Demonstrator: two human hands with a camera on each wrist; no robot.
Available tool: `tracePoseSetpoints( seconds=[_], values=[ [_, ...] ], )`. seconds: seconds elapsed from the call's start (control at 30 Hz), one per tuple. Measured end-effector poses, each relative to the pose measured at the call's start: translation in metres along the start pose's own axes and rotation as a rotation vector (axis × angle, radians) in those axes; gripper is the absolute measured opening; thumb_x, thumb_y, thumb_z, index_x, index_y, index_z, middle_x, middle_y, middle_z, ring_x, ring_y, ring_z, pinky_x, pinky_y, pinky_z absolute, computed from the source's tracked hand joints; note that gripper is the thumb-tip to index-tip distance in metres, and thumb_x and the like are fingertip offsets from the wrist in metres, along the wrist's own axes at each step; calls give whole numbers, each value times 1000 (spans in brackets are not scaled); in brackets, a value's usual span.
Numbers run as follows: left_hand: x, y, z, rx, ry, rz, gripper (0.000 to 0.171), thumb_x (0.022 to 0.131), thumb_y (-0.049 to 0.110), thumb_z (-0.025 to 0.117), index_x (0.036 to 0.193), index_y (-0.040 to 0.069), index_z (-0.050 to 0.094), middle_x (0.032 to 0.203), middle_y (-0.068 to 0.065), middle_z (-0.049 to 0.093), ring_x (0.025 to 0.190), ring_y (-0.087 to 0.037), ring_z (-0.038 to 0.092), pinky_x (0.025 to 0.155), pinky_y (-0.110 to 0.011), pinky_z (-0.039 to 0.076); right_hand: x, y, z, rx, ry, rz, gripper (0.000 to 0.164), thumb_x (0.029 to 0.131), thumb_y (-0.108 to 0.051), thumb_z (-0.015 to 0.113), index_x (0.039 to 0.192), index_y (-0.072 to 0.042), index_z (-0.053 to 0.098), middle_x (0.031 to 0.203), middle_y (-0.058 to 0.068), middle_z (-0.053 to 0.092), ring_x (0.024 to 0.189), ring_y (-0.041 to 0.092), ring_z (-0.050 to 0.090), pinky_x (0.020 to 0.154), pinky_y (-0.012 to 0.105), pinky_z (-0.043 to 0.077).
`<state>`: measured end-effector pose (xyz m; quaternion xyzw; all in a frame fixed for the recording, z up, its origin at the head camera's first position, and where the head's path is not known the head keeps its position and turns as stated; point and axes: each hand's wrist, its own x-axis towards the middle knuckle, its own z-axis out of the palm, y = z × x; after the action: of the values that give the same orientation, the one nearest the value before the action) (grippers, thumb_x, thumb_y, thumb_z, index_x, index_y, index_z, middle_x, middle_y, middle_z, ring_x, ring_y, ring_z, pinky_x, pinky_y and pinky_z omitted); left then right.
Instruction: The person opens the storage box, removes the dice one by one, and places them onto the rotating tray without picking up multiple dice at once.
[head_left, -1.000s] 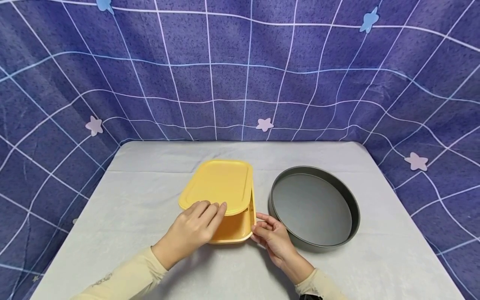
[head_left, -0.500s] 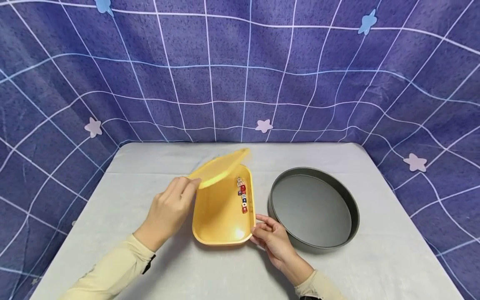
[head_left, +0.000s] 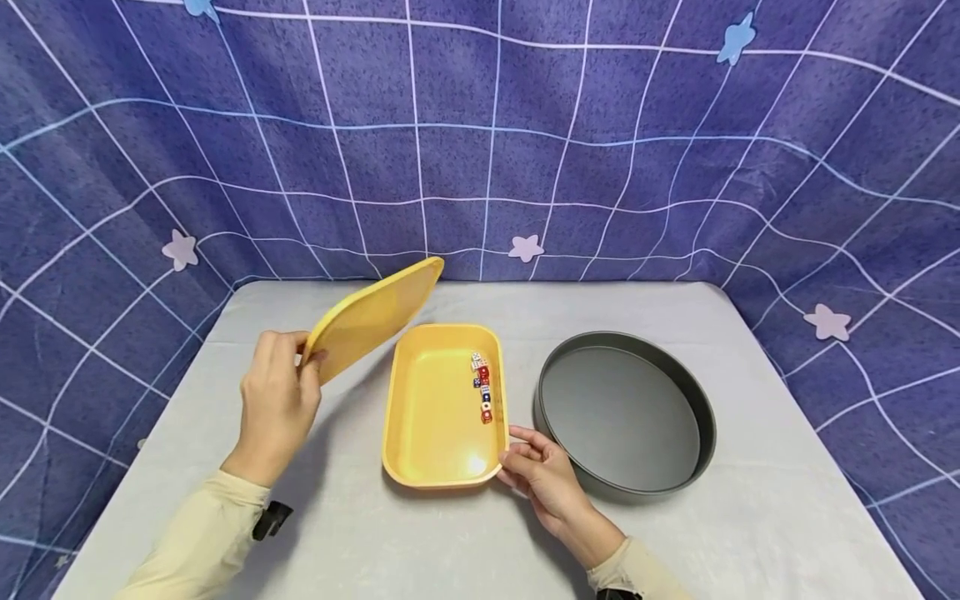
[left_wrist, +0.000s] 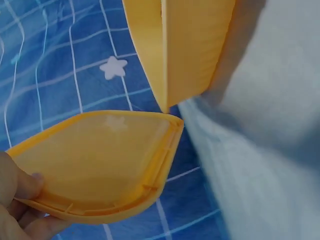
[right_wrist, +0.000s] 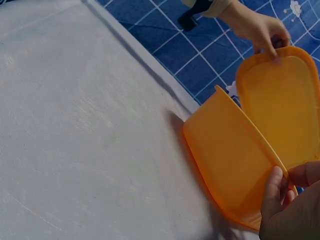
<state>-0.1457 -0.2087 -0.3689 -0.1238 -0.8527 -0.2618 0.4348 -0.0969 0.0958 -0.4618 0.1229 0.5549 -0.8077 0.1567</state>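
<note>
In the head view, a yellow plastic food box (head_left: 431, 408) stands uncovered on the table. Several small dice (head_left: 484, 374) in red, white and dark blue lie in a row along its right wall. My left hand (head_left: 273, 404) pinches the edge of the yellow lid (head_left: 375, 321), which is tilted in the air left of the box. The left wrist view shows the lid's rimmed underside (left_wrist: 95, 160), thumb on its edge. My right hand (head_left: 547, 483) holds the box at its near right corner, thumb at the rim and fingers against the outer wall (right_wrist: 230, 160).
A round dark grey cake pan (head_left: 622, 417) stands right of the box, close to my right hand. The table (head_left: 420, 554) has a pale cloth. A purple-blue grid curtain (head_left: 457, 167) with stars hangs behind and at both sides.
My left hand has lifted the lid off the box and carried it left, tilting it up. The dice inside have come into view. My right hand has stayed at the box's corner.
</note>
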Motion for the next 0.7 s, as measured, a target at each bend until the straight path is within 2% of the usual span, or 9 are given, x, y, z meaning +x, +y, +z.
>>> tracePoseSetpoints(
  seconds=[0.13, 0.23, 0.33, 0.4, 0.47, 0.6, 0.7],
  values=[
    [-8, -14, -4, -29, 13, -104, 24, 79, -8, 71, 98, -11, 56, 89, -25, 53, 83, -37, 55, 69, -47, 47, 1, 0, 1, -2, -4, -4, 54, 84, 7, 63, 135, 7, 43, 84, 0, 58, 75, 10, 62, 73, 25, 56],
    [-19, -22, -7, -46, 7, -173, 28, 78, -10, 71, 99, -14, 53, 89, -28, 52, 84, -42, 53, 72, -49, 39, 1, 0, 1, -1, -3, -2, 55, 84, 7, 64, 134, 7, 43, 83, 0, 58, 74, 10, 62, 72, 24, 56],
    [-31, -28, -9, -40, -9, -274, 30, 78, -9, 71, 101, -15, 52, 89, -28, 52, 84, -41, 52, 74, -46, 36, 1, 0, 0, 1, -3, 0, 55, 83, 7, 64, 133, 7, 43, 83, 1, 58, 74, 10, 63, 72, 24, 56],
    [-40, -31, -10, -36, -16, -364, 32, 79, -7, 71, 103, -15, 52, 90, -27, 53, 83, -34, 53, 77, -39, 37, 1, 1, 0, 2, -3, 1, 55, 83, 7, 64, 133, 7, 43, 83, 1, 58, 73, 10, 63, 71, 24, 56],
    [-48, -33, -11, -30, -20, -454, 33, 80, -4, 71, 106, -14, 52, 92, -24, 55, 81, -19, 54, 77, -29, 36, 1, 1, 0, 3, -2, 1, 55, 83, 7, 64, 133, 7, 43, 83, 1, 58, 73, 10, 63, 71, 24, 56],
    [-62, -36, -14, -67, -19, -627, 34, 83, -1, 69, 110, -12, 50, 91, -17, 56, 74, 10, 47, 67, -8, 38, 1, 0, 0, 6, 2, 4, 55, 83, 7, 64, 133, 7, 43, 84, 1, 58, 73, 10, 63, 71, 24, 56],
    [-70, -37, -16, -171, -20, -770, 34, 86, -1, 65, 111, -10, 45, 92, -12, 52, 70, 14, 48, 57, -4, 42, 2, 0, 1, 9, 3, 4, 55, 83, 7, 64, 134, 7, 43, 84, 2, 59, 73, 10, 63, 71, 24, 56]
  ],
)
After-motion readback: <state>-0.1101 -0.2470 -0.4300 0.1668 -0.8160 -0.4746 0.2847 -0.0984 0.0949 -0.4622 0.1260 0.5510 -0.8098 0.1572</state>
